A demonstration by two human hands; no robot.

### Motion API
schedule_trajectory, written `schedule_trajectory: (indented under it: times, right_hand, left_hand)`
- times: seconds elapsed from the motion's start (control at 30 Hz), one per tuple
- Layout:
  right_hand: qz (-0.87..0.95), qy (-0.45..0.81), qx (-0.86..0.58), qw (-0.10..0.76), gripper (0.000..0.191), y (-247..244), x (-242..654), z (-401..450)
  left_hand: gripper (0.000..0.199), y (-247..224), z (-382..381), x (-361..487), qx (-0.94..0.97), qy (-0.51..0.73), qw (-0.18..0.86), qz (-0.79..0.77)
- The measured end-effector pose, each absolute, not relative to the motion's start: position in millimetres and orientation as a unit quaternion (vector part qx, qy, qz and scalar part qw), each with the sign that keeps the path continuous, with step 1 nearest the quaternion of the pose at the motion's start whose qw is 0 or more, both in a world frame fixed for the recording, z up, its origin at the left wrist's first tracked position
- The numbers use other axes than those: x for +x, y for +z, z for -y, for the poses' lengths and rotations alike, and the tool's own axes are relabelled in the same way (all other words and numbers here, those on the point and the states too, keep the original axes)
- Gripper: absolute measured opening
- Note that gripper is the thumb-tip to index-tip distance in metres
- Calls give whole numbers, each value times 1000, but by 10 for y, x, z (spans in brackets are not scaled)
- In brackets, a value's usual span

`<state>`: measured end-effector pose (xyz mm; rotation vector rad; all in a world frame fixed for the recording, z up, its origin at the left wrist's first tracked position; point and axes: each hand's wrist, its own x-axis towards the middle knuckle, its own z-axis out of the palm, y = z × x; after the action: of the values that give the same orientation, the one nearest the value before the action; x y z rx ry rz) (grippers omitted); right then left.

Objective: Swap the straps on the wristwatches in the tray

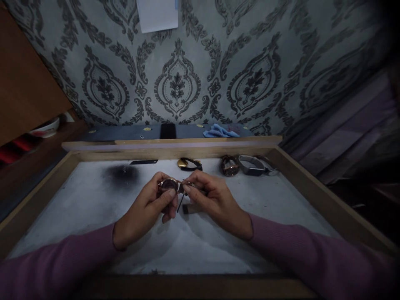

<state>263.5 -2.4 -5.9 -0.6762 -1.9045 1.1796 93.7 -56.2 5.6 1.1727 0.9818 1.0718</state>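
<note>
My left hand [153, 200] is closed around a wristwatch [169, 184] with a rose-gold rim and a dark dial, its face turned up. Close beside it, my right hand [209, 196] pinches a slim pointed tool [185, 183], whose tip is near the right edge of the watch case. The tool's exact kind is too small to tell. A thin dark rod [180, 203] shows between the hands. Under my right hand lies a flat brownish piece with a dark end [190, 208], partly hidden by the fingers.
A wooden-rimmed tray [175, 155] surrounds the white work surface. Along its back lie a black blade [144, 162], a gold watch with a black strap [190, 164], a brown watch [229, 166] and a silver watch [252, 165]. Behind are a phone-like black object [168, 131] and blue cloth [220, 131].
</note>
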Motion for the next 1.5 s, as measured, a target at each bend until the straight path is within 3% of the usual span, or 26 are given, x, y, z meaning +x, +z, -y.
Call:
schedule_trajectory:
  times: [0.33, 0.87, 1.2, 1.5]
  right_hand:
    - [758, 467, -259, 375, 23, -34, 2638, 42]
    - [776, 466, -234, 355, 15, -35, 2651, 77]
    - [785, 452, -241, 348, 14, -58, 2648, 91]
    - [783, 461, -237, 343, 13, -63, 2648, 97]
  left_hand:
    - [16, 23, 523, 875, 440, 434, 699, -360]
    - [13, -4, 483, 775, 367, 372, 807, -276]
    - [17, -68, 444, 746, 395, 349, 809, -261]
    - [23, -46, 452, 739, 488, 346, 732, -326]
